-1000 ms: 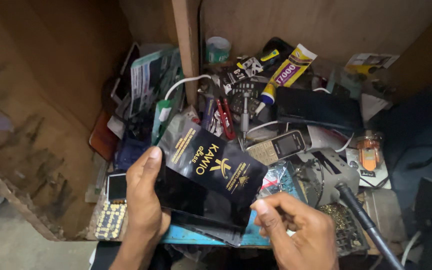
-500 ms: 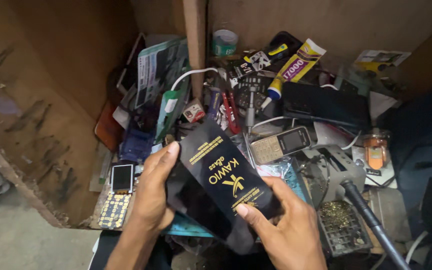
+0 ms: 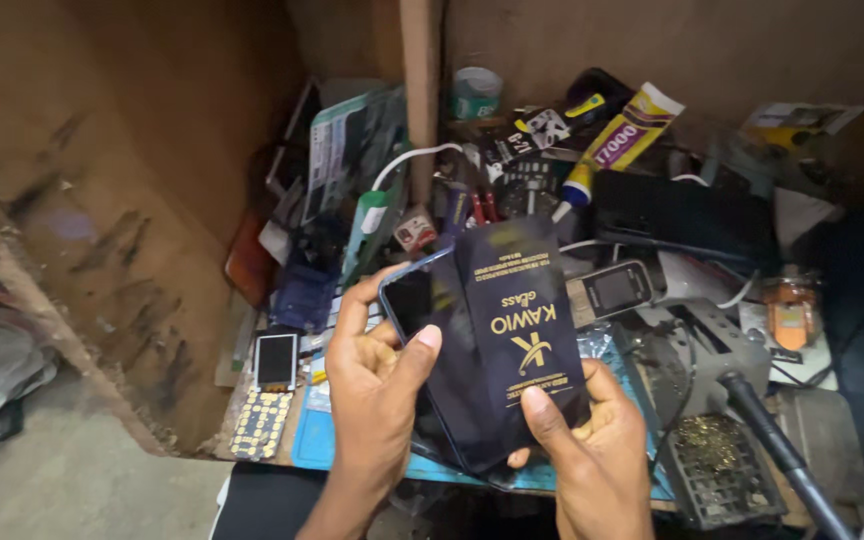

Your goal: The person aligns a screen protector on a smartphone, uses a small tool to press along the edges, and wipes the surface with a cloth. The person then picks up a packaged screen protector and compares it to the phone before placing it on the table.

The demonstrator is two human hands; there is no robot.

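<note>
My left hand (image 3: 372,385) grips a dark smartphone (image 3: 422,305) along its left edge, thumb lying across the screen. Over the phone lies a flat black packet with gold print (image 3: 522,330), roughly the phone's size and tilted. My right hand (image 3: 592,455) holds the lower right of the packet and phone, thumb pressed on the packet's bottom end. Both are lifted above a blue work mat (image 3: 312,445).
The bench is crowded: a small bar phone (image 3: 617,288), a yellow glue tube (image 3: 617,135), a phone part with a screen and keypad (image 3: 270,385), a white cable (image 3: 407,160), a metal mesh tray (image 3: 717,465), a black-handled tool (image 3: 767,445). Wooden walls close in left and behind.
The phone and packet have turned more upright and risen toward me. My right hand moved from beside the packet to gripping its lower end.
</note>
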